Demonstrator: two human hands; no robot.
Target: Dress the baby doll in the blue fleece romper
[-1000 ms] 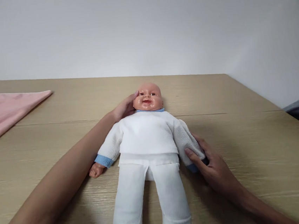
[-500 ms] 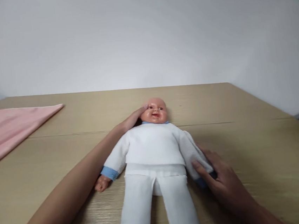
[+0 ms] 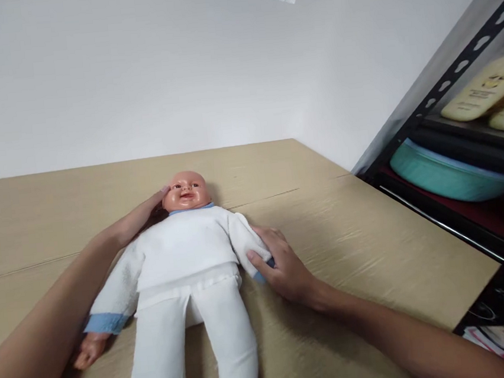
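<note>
The doll (image 3: 181, 243) lies face-up on the counter (image 3: 349, 233), its legs (image 3: 158, 352) cut off below. The left hand (image 3: 138, 221) touches its head (image 3: 192, 186), fingers mostly hidden, so I cannot tell its grip; the right hand (image 3: 289, 268) pinches a sleeve (image 3: 244, 237), partly covering the cuff (image 3: 259, 277).

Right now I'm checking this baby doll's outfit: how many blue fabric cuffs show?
2. One blue fabric cuff is on the white fleece sleeve beside the left forearm; the other, partly covered, on the opposite sleeve, gripped by the right hand. Others may be hidden.
</note>
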